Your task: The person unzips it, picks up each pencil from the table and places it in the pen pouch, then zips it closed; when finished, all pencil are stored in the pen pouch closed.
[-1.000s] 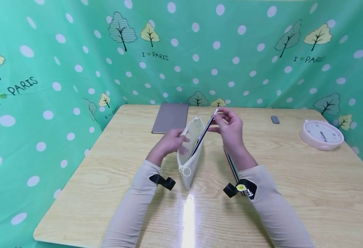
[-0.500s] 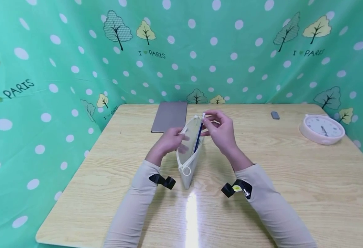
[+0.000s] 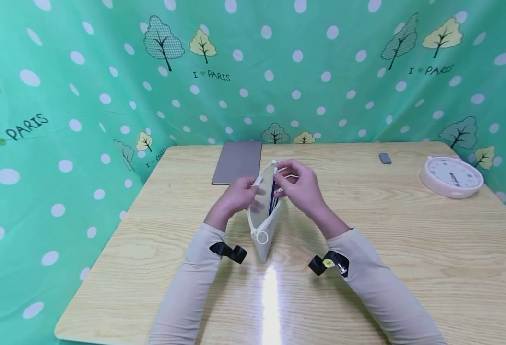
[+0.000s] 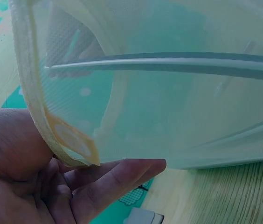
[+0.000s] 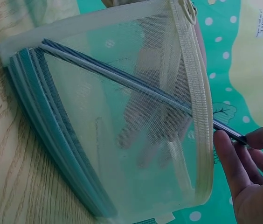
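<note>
A see-through cream mesh zipper pouch (image 3: 263,250) stands on its edge with its mouth open upward. My left hand (image 3: 235,197) grips the left rim, and its fingers show through the mesh. My right hand (image 3: 303,189) pinches the upper end of a dark pencil (image 5: 227,129) at the mouth. Most of that pencil lies inside the pouch, slanting down to the bottom in the right wrist view. Several more pencils (image 5: 52,107) lie together along the pouch's bottom, seen through the mesh. A ring pull (image 3: 262,237) hangs at the near end of the zipper.
Behind the pouch lies a grey notebook (image 3: 238,162) on the wooden table (image 3: 149,268). A small grey eraser-like block (image 3: 384,158) and a pink-rimmed round clock (image 3: 451,176) are at the back right. A green dotted cloth (image 3: 244,76) hangs behind.
My right hand has moved left and lowered the pencil into the pouch. Pencils seen on the table beneath the right wrist one second ago are out of sight. My left hand has stayed on the rim.
</note>
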{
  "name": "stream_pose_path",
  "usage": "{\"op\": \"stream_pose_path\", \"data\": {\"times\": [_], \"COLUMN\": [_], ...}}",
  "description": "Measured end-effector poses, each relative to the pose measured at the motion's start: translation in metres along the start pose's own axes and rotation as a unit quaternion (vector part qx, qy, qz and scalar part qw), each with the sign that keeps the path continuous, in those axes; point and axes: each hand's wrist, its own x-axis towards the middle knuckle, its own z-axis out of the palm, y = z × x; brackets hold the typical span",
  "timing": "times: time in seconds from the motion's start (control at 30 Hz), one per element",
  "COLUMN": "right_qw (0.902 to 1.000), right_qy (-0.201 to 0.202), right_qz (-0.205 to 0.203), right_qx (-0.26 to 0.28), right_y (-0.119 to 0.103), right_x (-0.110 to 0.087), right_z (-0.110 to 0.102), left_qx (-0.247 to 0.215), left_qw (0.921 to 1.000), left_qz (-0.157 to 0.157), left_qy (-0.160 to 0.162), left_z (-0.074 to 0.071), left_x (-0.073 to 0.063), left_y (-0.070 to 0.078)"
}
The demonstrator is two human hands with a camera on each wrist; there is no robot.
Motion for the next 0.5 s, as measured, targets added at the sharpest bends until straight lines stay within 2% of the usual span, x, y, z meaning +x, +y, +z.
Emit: {"op": "stream_pose_path", "data": {"times": [0.5], "right_qw": [0.9997], "right_qy": [-0.017], "right_qz": [0.014], "right_qx": [-0.012], "right_y": [-0.0017], "right_x": [0.0006], "right_z": [-0.0021], "left_qx": [0.001], "left_qw": [1.0000], "left_qz": [-0.002], "left_qy": [-0.003], "left_z": [0.0001], "left_x": [-0.0001], "left_y": [0.0002]}}
